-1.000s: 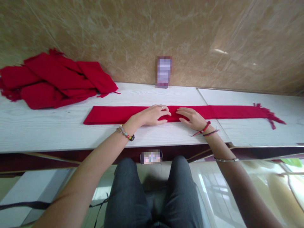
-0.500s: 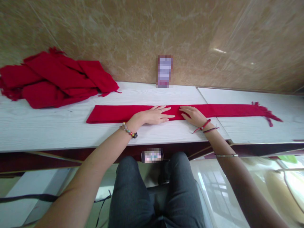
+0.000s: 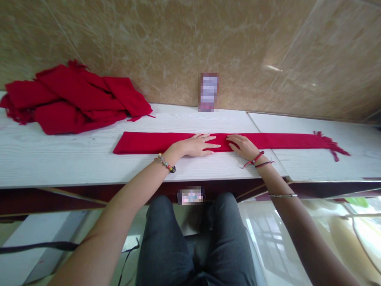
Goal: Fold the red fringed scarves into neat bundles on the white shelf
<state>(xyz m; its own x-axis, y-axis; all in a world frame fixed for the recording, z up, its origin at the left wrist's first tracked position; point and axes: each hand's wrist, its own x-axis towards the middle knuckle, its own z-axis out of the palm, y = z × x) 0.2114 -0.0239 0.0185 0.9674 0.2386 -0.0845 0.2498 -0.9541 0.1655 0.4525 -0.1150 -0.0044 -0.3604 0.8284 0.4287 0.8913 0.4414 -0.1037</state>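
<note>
A long red scarf (image 3: 279, 140) lies flat in a narrow strip along the table, its fringe at the right end and a folded, slanting edge at the left. My left hand (image 3: 199, 145) rests palm down on the middle of it, fingers spread, a ring on one finger. Just to the right, my right hand (image 3: 242, 147) lies on the same scarf with its fingers stretched out and slightly bent. A short stretch of red cloth shows between the two hands. Neither hand grips the cloth.
A loose heap of red fringed cloth (image 3: 74, 101) sits at the back left of the white table (image 3: 89, 167). Behind the table rises a brown marbled wall (image 3: 166, 47). A small blurred card-like object (image 3: 208, 92) leans there. The table's front edge runs above my knees.
Both hands stay in the same places on the scarf. Only the camera's view has turned slightly.
</note>
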